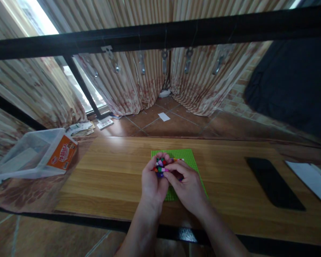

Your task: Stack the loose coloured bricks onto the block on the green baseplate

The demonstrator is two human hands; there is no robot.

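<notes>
My left hand [153, 185] is turned palm up and cupped around a heap of small toy bricks [161, 163] in red, green, purple, white and other colours. Above that palm, the thumb and forefinger of my right hand [188, 185] pinch the pink end of a short row of bricks [162, 170], which also shows green and orange. Both hands are over a bright green studded baseplate [187, 154] on the wooden table. A few more coloured pieces show behind my right fingers; whether they lie on the baseplate I cannot tell.
A clear plastic bin [29, 153] with an orange label stands left of the tabletop [104, 175]. On the right lie a flat black slab [274, 184] and white paper [310, 182]. A black bar [160, 35] with hanging metal hooks crosses beyond the table, before curtains.
</notes>
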